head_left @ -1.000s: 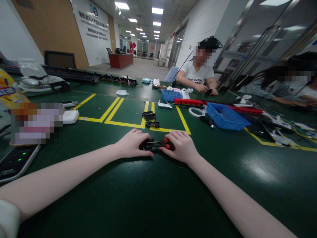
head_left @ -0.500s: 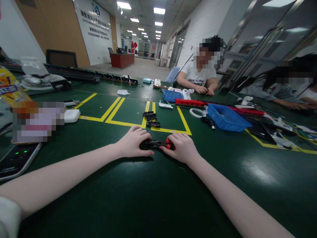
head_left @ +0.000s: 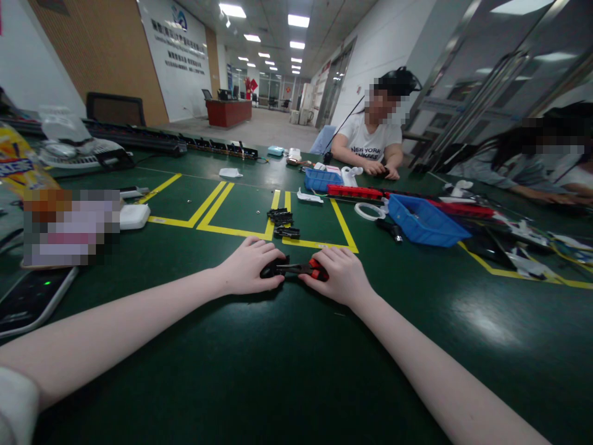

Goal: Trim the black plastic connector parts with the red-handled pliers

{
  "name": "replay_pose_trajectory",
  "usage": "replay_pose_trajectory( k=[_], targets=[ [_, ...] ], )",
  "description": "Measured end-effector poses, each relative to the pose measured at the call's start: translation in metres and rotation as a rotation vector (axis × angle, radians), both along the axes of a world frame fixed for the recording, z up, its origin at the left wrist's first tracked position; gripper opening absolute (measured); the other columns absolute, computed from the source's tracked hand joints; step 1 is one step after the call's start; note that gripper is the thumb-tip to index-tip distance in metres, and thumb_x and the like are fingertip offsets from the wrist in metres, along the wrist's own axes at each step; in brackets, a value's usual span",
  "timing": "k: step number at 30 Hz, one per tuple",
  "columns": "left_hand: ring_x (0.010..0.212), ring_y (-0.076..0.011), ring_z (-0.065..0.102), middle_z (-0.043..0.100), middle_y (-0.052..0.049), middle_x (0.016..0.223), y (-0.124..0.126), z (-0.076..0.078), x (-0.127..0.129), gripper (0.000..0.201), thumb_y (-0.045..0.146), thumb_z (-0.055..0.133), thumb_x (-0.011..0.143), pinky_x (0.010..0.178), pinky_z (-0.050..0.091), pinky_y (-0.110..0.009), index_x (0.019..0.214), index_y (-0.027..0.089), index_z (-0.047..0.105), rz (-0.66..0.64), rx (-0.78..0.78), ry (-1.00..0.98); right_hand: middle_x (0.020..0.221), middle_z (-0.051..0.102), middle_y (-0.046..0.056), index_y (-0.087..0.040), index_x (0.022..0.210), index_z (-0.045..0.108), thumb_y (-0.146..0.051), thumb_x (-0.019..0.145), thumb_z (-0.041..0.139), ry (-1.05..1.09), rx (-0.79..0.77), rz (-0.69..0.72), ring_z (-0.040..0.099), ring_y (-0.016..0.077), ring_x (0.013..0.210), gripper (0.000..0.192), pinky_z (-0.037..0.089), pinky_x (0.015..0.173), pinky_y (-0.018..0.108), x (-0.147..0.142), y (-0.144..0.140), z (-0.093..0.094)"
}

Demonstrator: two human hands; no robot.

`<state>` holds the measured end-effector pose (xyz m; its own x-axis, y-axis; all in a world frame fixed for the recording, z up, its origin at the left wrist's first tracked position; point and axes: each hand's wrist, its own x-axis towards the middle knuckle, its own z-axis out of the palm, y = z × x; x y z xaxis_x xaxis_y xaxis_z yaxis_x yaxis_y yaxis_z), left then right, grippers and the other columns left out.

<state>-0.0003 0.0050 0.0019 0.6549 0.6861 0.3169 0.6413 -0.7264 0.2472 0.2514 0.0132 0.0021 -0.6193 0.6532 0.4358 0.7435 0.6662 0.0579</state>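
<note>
1. Near centre, the left hand pinches a small black part.
2. To its right, the right hand grips red-handled pliers, nose at the part.
3. Since half a second ago, the left hand's thumb has drawn in slightly; the pliers barely moved, suggesting work on this part continues.

Glossy dark-green tabletop: passable on the near side
Between bare left hand and bare right hand: spanned by red-handled metal pliers
Ahead: blocked by small black plastic pieces
Right: obstructed by open blue plastic bin
</note>
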Motion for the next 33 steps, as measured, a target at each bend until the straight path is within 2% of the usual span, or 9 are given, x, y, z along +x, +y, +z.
replay_pose_trajectory(
  k=[5,10,18,33],
  targets=[
    [0.087,-0.0201,0.061,0.069,-0.004,0.098,-0.0006,0.001,-0.0003,0.035,0.041,0.053,0.092,0.088,0.034,-0.038,0.118,0.02,0.062,-0.017,-0.014,0.009,0.094,0.069,0.009,-0.016,0.091,0.064,-0.053,0.083,0.061,0.013,0.018,0.008,0.062,0.0242,0.09,0.038,0.041,0.08,0.036,0.0006,0.0013,-0.001],
    [0.07,-0.0152,0.056,0.066,0.0,0.08,-0.0006,0.0023,-0.0011,0.028,0.038,0.053,0.092,0.08,0.034,-0.034,0.109,0.022,0.068,-0.033,-0.047,-0.01,0.096,0.07,0.009,-0.016,0.092,0.064,-0.053,0.083,0.062,0.024,0.034,0.015,0.062,0.0244,0.091,0.038,0.042,0.081,0.037,0.0007,0.0015,-0.0014],
    [0.07,-0.0142,0.057,0.062,0.001,0.077,0.003,0.0026,-0.002,0.026,0.037,0.056,0.091,0.071,0.036,-0.03,0.108,0.021,0.069,-0.039,-0.141,-0.057,0.095,0.07,0.009,-0.017,0.092,0.065,-0.053,0.083,0.061,0.063,0.073,0.029,0.062,0.0246,0.091,0.038,0.043,0.082,0.037,0.0018,0.0009,-0.0015],
    [0.069,-0.0154,0.058,0.064,-0.001,0.078,0.0044,0.0041,-0.0025,0.026,0.033,0.054,0.092,0.07,0.039,-0.03,0.111,0.022,0.069,-0.07,-0.142,-0.048,0.096,0.069,0.01,-0.019,0.092,0.064,-0.052,0.082,0.062,0.067,0.005,0.022,0.061,0.0249,0.09,0.035,0.042,0.08,0.037,0.001,0.0004,0.0005]
  ],
)
